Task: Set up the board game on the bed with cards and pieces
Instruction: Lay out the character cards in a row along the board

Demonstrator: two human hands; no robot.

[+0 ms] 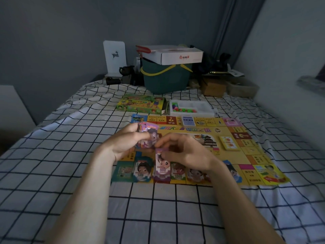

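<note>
Over the near edge of the game board (226, 152), which lies flat across the middle of the bed (70, 155), the play money is being sorted. Curled fingers of the left hand (126, 143) grip a stack of notes (146, 136), while the right hand (182, 152) pinches a single purple note (161, 162) above the purple pile (161, 173) in the row of money piles. Judged next: lay it squarely on that pile, then draw another note. Card decks already sit on the board; the tray of pieces (191, 107) waits beyond its far edge.

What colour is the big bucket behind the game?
The bucket is dark green with a yellow handle, seen in the head view, the only view.
</note>
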